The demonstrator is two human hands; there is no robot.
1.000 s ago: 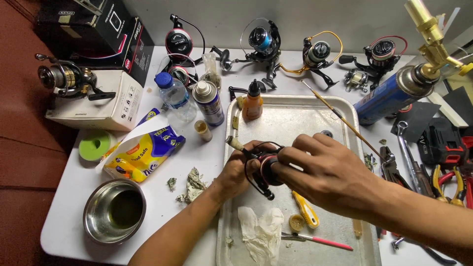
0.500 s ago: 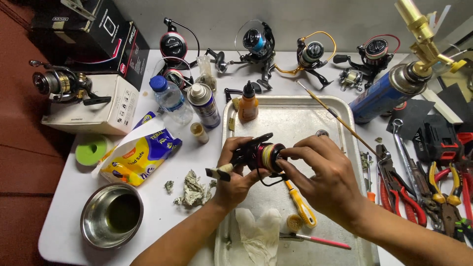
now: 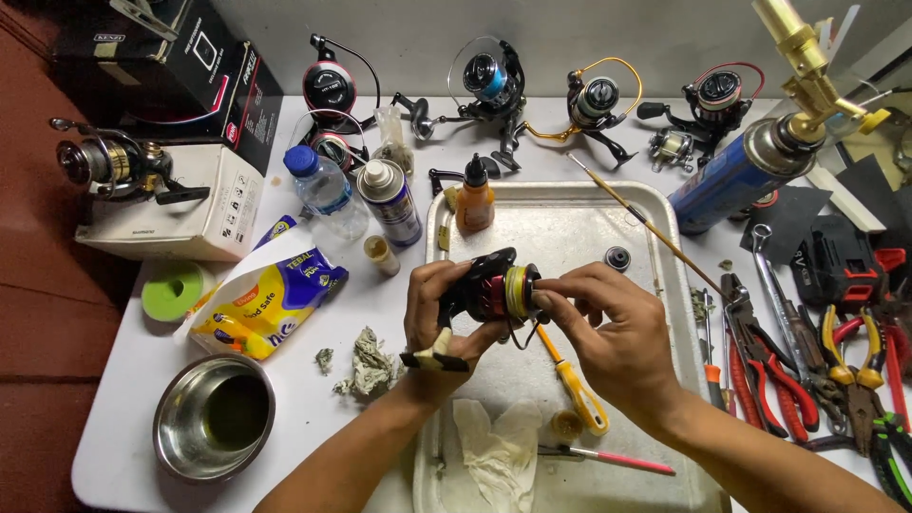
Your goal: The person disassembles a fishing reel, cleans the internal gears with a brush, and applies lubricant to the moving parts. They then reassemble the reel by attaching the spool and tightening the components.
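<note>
A black and red fishing reel (image 3: 486, 285) with a yellow-lined spool is held over a metal tray (image 3: 570, 228). My left hand (image 3: 439, 321) grips the reel body and its stem from the left. The fingers of my right hand (image 3: 608, 328) pinch the spool end of the reel from the right. Under the hands on the tray lie a yellow-handled screwdriver (image 3: 575, 385), a crumpled white tissue (image 3: 494, 446) and a pink-handled brush (image 3: 608, 460).
Several fishing reels (image 3: 494, 81) line the table's back edge. A blue gas torch (image 3: 760, 157), pliers (image 3: 807, 370), a spray can (image 3: 389, 201), a water bottle (image 3: 318, 190), an orange oil bottle (image 3: 473, 199), a steel bowl (image 3: 215, 416), a yellow pouch (image 3: 266, 304) and boxes (image 3: 171, 204) surround the tray.
The reel has been turned in my hands, its stem now pointing down left. My right hand has shifted from covering the reel to pinching its spool end.
</note>
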